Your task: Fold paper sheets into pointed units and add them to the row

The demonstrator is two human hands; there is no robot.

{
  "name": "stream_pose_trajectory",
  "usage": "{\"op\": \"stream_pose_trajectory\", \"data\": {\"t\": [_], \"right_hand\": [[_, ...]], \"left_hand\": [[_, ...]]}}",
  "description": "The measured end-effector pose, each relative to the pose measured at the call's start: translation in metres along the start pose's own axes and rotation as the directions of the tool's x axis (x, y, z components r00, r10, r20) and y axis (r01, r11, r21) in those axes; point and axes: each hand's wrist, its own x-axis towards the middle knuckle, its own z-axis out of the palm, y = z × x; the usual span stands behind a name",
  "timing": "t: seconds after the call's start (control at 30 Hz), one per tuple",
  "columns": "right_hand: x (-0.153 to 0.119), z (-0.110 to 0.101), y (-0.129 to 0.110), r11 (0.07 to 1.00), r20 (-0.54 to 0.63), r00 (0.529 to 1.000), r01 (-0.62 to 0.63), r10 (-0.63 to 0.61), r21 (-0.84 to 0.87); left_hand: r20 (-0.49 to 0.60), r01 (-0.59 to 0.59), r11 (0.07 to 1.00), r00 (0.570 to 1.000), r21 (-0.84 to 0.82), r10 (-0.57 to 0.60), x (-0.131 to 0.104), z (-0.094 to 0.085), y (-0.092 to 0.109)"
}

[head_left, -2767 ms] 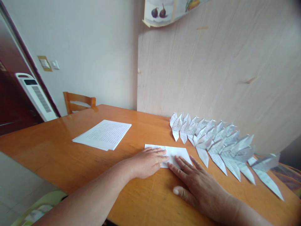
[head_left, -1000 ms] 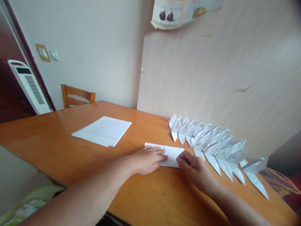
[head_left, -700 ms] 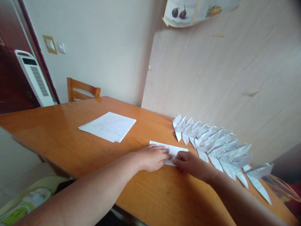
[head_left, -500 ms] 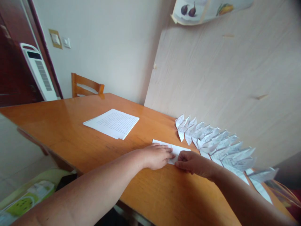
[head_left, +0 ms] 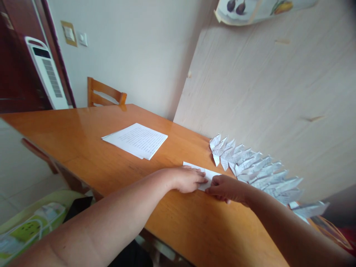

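Observation:
A narrow folded white paper [head_left: 201, 169] lies on the wooden table, partly covered by both hands. My left hand [head_left: 190, 179] rests flat on its left part, palm down, fingers stretched toward the right. At the paper's right end is my right hand [head_left: 226, 188], its fingers curled and pressed together at the near edge; whether it grips the paper is hidden. Beyond my right hand, several folded paper pieces [head_left: 258, 167] with pointed tips stand in a long row. To the left lies a stack of written sheets [head_left: 136, 141].
The wooden table [head_left: 83, 137] reaches back to a wall and a pale board [head_left: 250, 81]. A wooden chair [head_left: 107, 92] is at its far end. At the lower left, a green container [head_left: 62, 198] holds a power strip [head_left: 27, 228].
The view has tilted slightly, so the scene sits a little higher. My right hand has moved slightly left along the paper's near edge; my left hand still lies on it.

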Motion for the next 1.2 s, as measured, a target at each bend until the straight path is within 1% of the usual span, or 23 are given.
{"op": "stream_pose_trajectory", "data": {"t": [0.13,0.3,0.37,0.5,0.63,0.73,0.93,1.03,1.2], "right_hand": [[0.007,0.001,-0.001,0.999,-0.008,0.999,-0.042,0.042,-0.025],[0.01,0.001,-0.004,0.993,-0.039,0.996,-0.081,0.078,-0.086],[0.01,0.001,-0.006,0.991,-0.054,0.996,-0.077,0.072,-0.112],[0.008,0.0,-0.012,0.99,-0.079,0.996,-0.039,0.028,-0.136],[0.009,0.004,-0.016,0.993,-0.069,0.998,-0.017,0.009,-0.117],[0.012,0.007,-0.021,0.994,-0.052,0.998,-0.037,0.032,-0.103],[0.016,0.01,-0.036,0.988,0.007,0.992,-0.128,0.129,-0.089],[0.015,0.01,-0.039,0.988,0.016,0.991,-0.134,0.135,-0.081],[0.014,0.009,-0.037,0.987,0.038,0.99,-0.135,0.138,-0.087]], "left_hand": [[0.031,0.036,0.998,0.999,-0.052,-0.034,-0.007,-0.009,-0.011],[0.06,0.172,0.98,0.984,-0.102,-0.167,-0.018,-0.015,-0.024],[0.064,0.198,0.974,0.979,-0.112,-0.192,-0.019,-0.016,-0.027],[0.065,0.21,0.97,0.977,-0.121,-0.203,-0.019,-0.016,-0.026],[0.063,0.214,0.968,0.976,-0.13,-0.207,-0.018,-0.016,-0.026],[0.062,0.225,0.965,0.974,-0.131,-0.219,-0.019,-0.016,-0.026],[0.082,0.22,0.969,0.974,-0.116,-0.211,-0.021,-0.02,-0.023],[0.087,0.223,0.968,0.973,-0.113,-0.214,-0.021,-0.021,-0.021],[0.063,0.24,0.959,0.97,-0.152,-0.233,-0.023,-0.021,-0.024]]}}
